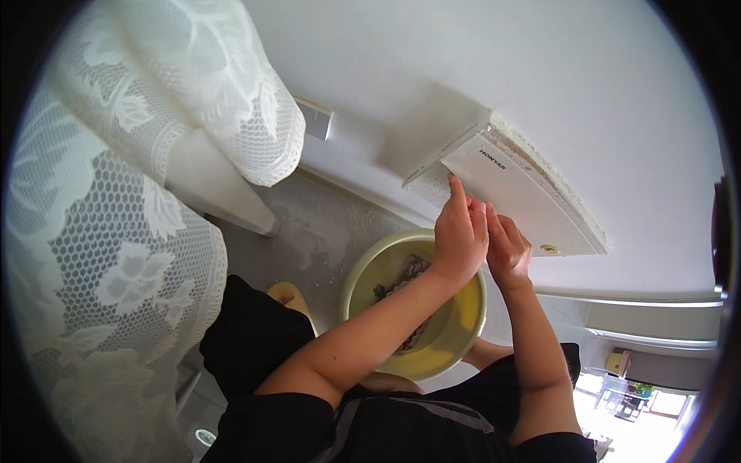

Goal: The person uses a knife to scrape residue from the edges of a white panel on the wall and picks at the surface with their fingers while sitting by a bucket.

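A white wall-mounted electrical box (521, 191) bears the maker's name HONYAR, and its cover stands away from the frame at the left corner. My left hand (461, 234) is at the cover's near edge, index fingertip against the corner. Close beside it, my right hand (509, 249) has its fingers bent, and the fingertips of both hands meet by that edge. Whether they pinch anything is hidden. Below my forearms stands a yellow-green plastic basin (357, 278) with a dark patterned cloth (414, 269) in it.
White lace cloth (139, 278) hangs at the left over a pale furniture leg (231, 191). Whitish debris lies on the grey floor (312, 237). A wall socket plate (314, 118) is left of the box. My slippered foot (292, 298) is beside the basin.
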`<state>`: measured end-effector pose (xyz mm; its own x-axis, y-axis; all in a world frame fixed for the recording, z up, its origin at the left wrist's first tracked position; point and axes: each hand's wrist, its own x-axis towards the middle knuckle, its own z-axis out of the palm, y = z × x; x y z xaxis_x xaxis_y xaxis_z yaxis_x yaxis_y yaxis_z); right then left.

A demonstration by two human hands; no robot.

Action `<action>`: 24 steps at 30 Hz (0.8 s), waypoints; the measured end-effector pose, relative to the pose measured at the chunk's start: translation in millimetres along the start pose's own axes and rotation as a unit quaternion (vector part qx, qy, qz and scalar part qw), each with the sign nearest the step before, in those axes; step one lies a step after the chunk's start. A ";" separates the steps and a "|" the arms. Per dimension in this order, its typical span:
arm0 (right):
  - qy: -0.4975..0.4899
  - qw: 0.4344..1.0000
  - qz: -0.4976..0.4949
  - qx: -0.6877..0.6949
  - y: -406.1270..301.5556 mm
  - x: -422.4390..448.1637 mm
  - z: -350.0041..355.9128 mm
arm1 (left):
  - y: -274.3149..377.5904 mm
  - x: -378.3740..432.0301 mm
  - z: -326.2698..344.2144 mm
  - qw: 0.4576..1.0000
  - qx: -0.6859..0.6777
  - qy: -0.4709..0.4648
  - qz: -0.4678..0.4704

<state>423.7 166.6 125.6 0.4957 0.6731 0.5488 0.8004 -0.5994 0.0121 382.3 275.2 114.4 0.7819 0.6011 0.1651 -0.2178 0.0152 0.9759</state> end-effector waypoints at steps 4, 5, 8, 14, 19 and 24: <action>-0.009 0.999 0.006 0.041 7.7 2.0 3.7 | -2.6 -0.3 5.3 0.997 0.038 0.021 0.063; -0.015 0.998 0.011 0.054 9.9 2.8 3.8 | -3.3 -0.7 6.8 0.997 0.035 0.017 0.060; -0.049 0.997 -0.002 0.063 14.9 4.9 1.3 | -4.6 0.1 9.2 0.999 0.038 0.009 0.017; -0.069 0.997 -0.021 0.025 16.8 3.4 -2.4 | -9.3 -1.4 10.1 0.999 0.032 0.009 -0.031; -0.020 0.999 -0.019 0.041 12.9 1.6 -1.0 | 6.6 -1.9 4.1 0.999 -0.012 -0.014 -0.028; -0.075 0.996 -0.037 0.027 17.3 -3.3 2.2 | 23.3 -12.7 -21.0 0.990 0.044 -0.068 -0.118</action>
<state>436.7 154.9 122.2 0.4767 0.7735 0.4178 0.8512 -0.5249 0.0006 355.0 284.7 132.0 0.8779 0.4755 -0.0570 0.0275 0.0688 0.9973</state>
